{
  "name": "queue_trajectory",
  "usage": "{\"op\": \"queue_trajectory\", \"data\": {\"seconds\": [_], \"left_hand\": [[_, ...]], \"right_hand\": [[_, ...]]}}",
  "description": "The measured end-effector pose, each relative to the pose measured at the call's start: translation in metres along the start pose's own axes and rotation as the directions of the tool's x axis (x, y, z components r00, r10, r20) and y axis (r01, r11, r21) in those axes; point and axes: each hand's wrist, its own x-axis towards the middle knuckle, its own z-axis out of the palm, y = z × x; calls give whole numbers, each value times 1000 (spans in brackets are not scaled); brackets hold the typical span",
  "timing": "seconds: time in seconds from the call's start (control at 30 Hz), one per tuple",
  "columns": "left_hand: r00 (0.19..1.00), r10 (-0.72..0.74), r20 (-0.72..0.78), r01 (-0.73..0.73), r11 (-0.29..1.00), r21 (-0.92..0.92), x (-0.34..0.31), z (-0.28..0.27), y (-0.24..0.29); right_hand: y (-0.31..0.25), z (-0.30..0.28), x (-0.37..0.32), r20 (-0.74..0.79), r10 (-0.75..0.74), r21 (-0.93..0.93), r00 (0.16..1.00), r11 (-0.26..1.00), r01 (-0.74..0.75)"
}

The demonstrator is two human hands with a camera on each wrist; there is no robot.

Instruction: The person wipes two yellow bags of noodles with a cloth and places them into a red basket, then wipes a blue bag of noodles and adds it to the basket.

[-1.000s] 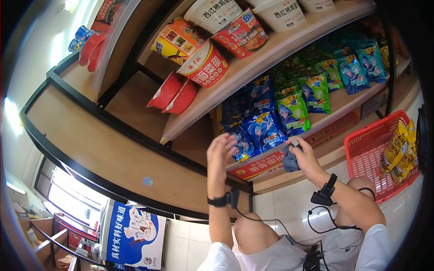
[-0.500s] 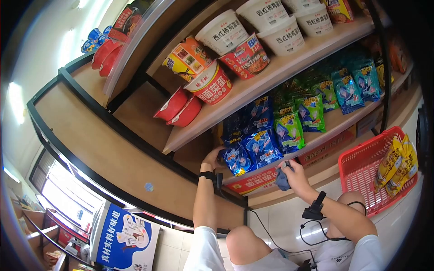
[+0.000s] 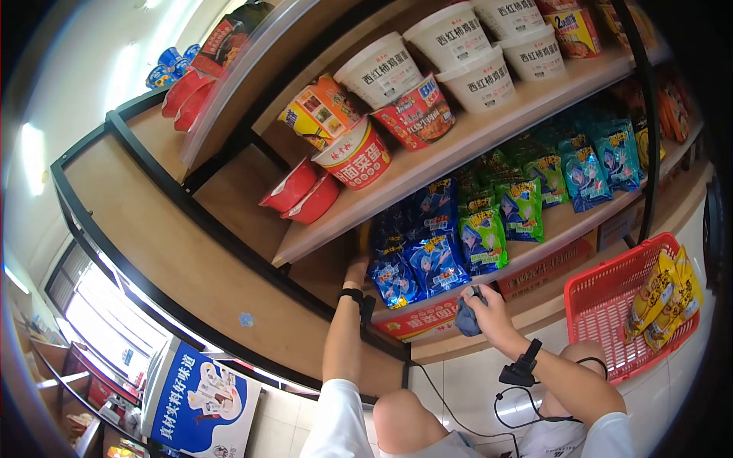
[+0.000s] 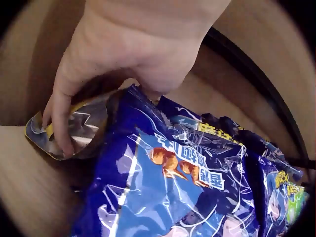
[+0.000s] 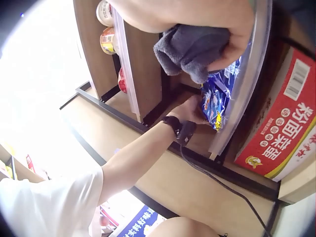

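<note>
Deep in the lower shelf, at its left end, my left hand (image 3: pixel 356 272) is partly hidden behind blue snack packets (image 3: pixel 437 265). The left wrist view shows this hand (image 4: pixel 131 49) with fingers curled over a crumpled packet with a yellow edge and silvery surface (image 4: pixel 89 123), beside a large blue packet (image 4: pixel 173 197); its thumb is mostly hidden. My right hand (image 3: pixel 492 314) grips a dark grey cloth (image 3: pixel 466 320) in front of the shelf edge. In the right wrist view the cloth (image 5: pixel 192 49) bunches under the right hand (image 5: pixel 197 15).
Green packets (image 3: pixel 482 240) and teal packets (image 3: pixel 586 177) line the same shelf. Noodle tubs (image 3: pixel 481 80) stand on the shelf above. A red basket (image 3: pixel 584 305) with yellow packets (image 3: pixel 653 298) is at the right. A black post (image 3: pixel 649 153) crosses the shelf front.
My left hand has moved from in front of the blue packets into the shelf's left end, behind them. The right hand keeps hold of the cloth. The head view has shifted.
</note>
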Motion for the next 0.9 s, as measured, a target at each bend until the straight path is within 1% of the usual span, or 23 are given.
{"op": "queue_trajectory", "data": {"seconds": [0.07, 0.17, 0.2, 0.23, 0.3, 0.37, 0.47, 0.53, 0.57, 0.6, 0.67, 0.7, 0.77, 0.8, 0.9], "left_hand": [[999, 33, -26, -33, 999, -15, 0, -8, -3], [983, 116, -146, -92, 983, 161, 9, -16, -10], [969, 196, -152, -143, 942, 304, 31, -24, -23], [950, 275, -147, -186, 878, 442, 64, -36, -43], [901, 377, -213, -206, 806, 555, 56, -40, -45], [826, 420, -377, -187, 833, 521, 50, -38, -46], [719, 475, -508, -164, 825, 540, 46, -40, -49], [819, 295, -492, -205, 952, 229, 16, -39, -30], [865, 204, -459, -197, 978, 63, 4, -39, -22], [855, 274, -439, -245, 962, 124, 2, -40, -25], [878, 128, -460, -198, 974, -106, -9, -37, -17], [885, 50, -462, -170, 960, -223, -22, -35, -12], [923, 50, -380, -183, 929, -322, -47, -34, -9], [939, 59, -340, -192, 907, -375, -57, -34, -8], [933, 131, -336, -251, 904, -346, -85, -30, -11]], "right_hand": [[-4, 0, 0, 6, 5, -4, 1000, 1000, -5], [-10, 3, -1, -19, -9, 42, 1000, 999, 10], [-7, 4, 0, -33, -31, 41, 999, 999, 32], [-9, 4, -1, -30, -21, 42, 999, 999, 23], [-16, 4, -2, -24, -5, 44, 1000, 999, 6], [-12, 5, 0, -28, -25, 34, 999, 999, 26], [-7, 7, 0, -28, -48, 13, 998, 999, 49], [-10, 8, -2, -27, -47, -1, 999, 999, 47], [-12, 8, -3, -20, -21, -8, 1000, 1000, 20], [-10, 8, -4, -21, -30, -20, 999, 999, 29], [-5, 9, -3, -27, -73, -42, 997, 997, 72], [-6, 9, -4, -16, -54, -32, 998, 998, 53], [-9, 10, -4, 8, -7, 9, 1000, 1000, 7], [-8, 11, -5, 10, -9, 13, 1000, 1000, 9], [-10, 14, -4, 21, -12, 29, 1000, 1000, 11]]}}
